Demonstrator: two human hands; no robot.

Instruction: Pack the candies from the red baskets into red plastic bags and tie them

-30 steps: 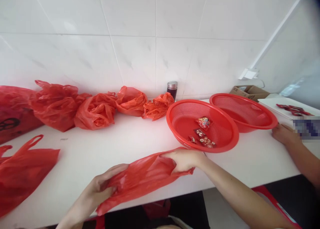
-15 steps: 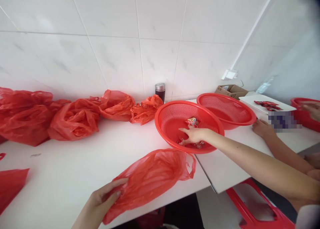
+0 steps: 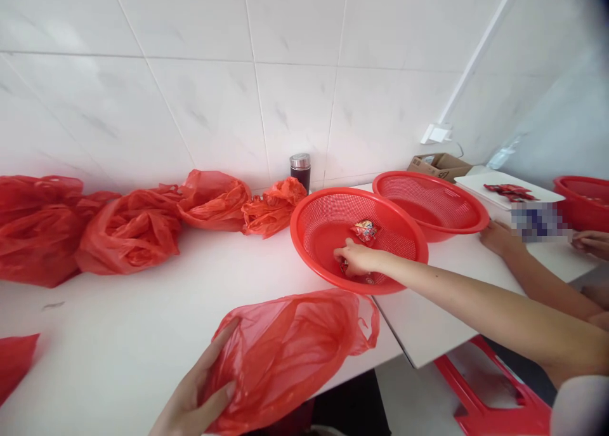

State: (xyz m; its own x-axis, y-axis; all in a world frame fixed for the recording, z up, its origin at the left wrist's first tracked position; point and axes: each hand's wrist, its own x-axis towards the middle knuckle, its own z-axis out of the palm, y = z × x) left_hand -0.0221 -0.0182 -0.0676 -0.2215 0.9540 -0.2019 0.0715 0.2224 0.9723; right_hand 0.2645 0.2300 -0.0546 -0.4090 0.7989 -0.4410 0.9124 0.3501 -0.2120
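My left hand (image 3: 204,385) grips the closed end of a red plastic bag (image 3: 285,353), thumb and fingers on its thin film. The bag lies over the table's front edge, its mouth and handle loop turned right toward a red plastic colander (image 3: 311,255). Inside the colander, my right hand (image 3: 358,258) has its fingers drawn together around a small red wrapped packet (image 3: 343,267), mostly hidden by them. Another wrapped packet (image 3: 365,231) lies just beyond that hand. Something red with white print shows partly beneath my wrist.
Several filled red bags (image 3: 130,230) line the wall, beside a dark flask (image 3: 300,169). A second colander (image 3: 431,204) touches the first. Farther right are a cardboard box (image 3: 440,166), a white scale (image 3: 547,197) bearing red packets, and another person's hands (image 3: 504,238). A red stool (image 3: 504,414) stands below.
My right hand's fingers, spread before, have closed around a packet in the colander. My left hand has lifted and widened the bag a little. The other person's far hand has moved lower.
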